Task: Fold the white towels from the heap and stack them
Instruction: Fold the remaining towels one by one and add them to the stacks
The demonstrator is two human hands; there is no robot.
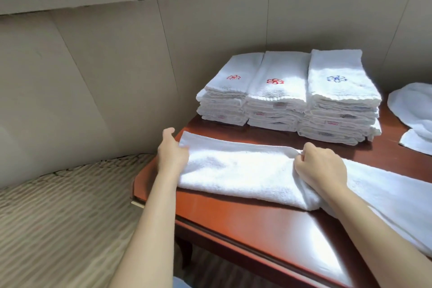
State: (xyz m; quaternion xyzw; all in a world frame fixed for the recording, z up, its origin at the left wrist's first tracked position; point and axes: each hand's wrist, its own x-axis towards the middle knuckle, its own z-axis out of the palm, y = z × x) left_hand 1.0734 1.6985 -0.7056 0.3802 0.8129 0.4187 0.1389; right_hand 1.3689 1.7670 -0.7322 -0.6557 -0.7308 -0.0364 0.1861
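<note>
A white towel (240,170) lies folded lengthwise across the reddish wooden table (245,220). My left hand (171,154) grips its left end near the table's corner. Toward the towel's middle, my right hand (321,168) pinches a folded edge, and the rest of the cloth runs off to the right under my forearm. Behind it stand three stacks of folded white towels: the left stack (226,98) and the middle stack (275,100) carry red emblems on top, and the right stack (341,105) carries a blue one.
More white cloth (413,112) lies loose at the table's right edge, partly out of frame. A beige panelled wall rises close behind the stacks. Striped carpet (60,213) covers the floor to the left of the table.
</note>
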